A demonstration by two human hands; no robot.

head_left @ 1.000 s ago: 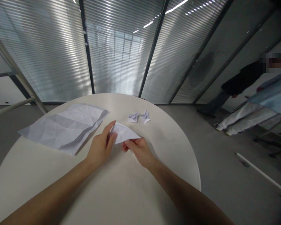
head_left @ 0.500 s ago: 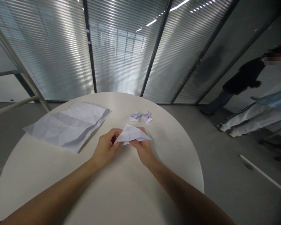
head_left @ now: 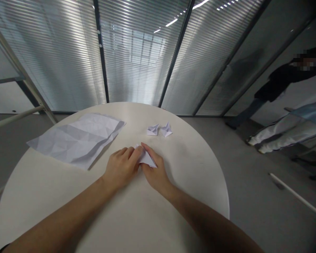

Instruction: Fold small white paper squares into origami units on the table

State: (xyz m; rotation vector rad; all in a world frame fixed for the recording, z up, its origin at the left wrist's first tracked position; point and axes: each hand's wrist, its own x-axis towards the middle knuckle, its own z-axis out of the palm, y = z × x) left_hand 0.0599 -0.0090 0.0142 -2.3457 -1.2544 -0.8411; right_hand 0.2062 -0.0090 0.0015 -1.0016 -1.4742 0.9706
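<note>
Folded white paper (head_left: 147, 160), smooth-faced and narrowing to a sharp corner at its right, sits between the two hands over the middle of the round bench (head_left: 158, 218). Farthest left, large thin sheets (head_left: 76, 137) lie overlapping on the pale top, netted with angular creases. Next, the left hand (head_left: 122, 163) is turned back-up, fingers curled and thumb pressed down, closed on the paper's left part and hiding much of it. Against it, the right hand (head_left: 154, 170) pinches the other side, thumb on the near edge, forefinger stretched along the far one; both forearms slant inward. Beyond the right hand stand two small folded pieces (head_left: 152, 130), crisp and peaked, side by side.
</note>
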